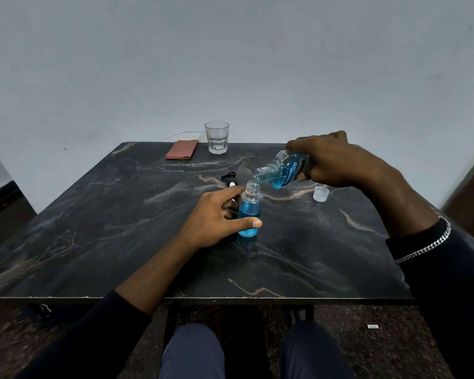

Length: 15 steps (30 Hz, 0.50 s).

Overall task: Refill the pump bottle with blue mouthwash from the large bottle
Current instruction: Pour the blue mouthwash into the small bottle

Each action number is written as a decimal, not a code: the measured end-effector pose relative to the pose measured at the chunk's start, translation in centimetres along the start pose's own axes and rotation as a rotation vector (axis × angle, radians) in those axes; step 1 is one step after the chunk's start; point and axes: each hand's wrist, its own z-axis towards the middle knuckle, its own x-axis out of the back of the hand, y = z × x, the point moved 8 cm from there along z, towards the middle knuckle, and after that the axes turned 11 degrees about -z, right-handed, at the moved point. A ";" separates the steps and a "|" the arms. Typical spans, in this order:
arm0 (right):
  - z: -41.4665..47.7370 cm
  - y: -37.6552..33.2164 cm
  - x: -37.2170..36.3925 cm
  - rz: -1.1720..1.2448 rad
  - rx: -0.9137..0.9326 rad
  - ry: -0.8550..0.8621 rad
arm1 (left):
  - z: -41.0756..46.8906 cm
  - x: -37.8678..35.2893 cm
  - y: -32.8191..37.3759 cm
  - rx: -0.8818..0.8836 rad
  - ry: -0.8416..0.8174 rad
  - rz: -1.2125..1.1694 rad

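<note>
Mouthwash (pixel 281 178) runs in a thin blue stream from the large bottle (pixel 285 166) down into the open neck of the pump bottle (pixel 249 214), which stands upright on the table (pixel 107 228) near its middle. Your left hand (pixel 214 218) grasps that small bottle from the left — thumb curled across its front low down, forefinger reaching up to its shoulder, the other fingers tucked behind it. Blue liquid fills its body to just under the shoulder; the neck above is clear. Your right hand (pixel 337 160) wraps over the large bottle from above, fingers and thumb clamped round its body. It holds the bottle tipped on its side above the tabletop, mouth pointing left and slightly down, just over the small bottle's rim. Bubbles show in the liquid beside the label. A clear cap (pixel 320 193) sits on the table below your right hand, near the pump bottle but apart from it. The black pump head (pixel 230 180) lies on its side just behind your left fingers. At the far edge stand a clear glass (pixel 216 136) and, just left of it, a folded reddish cloth (pixel 181 153); a thin wire (pixel 175 135) trails behind them. A silver chain bracelet (pixel 427 246) circles your right wrist over the dark sleeve.
</note>
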 end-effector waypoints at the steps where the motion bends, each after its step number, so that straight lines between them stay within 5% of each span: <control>1: 0.0 0.0 0.0 -0.001 0.000 0.000 | 0.0 0.0 0.0 0.001 0.000 0.000; 15: 0.1 0.0 -0.1 -0.006 0.005 -0.004 | 0.0 0.1 0.0 -0.001 0.005 0.020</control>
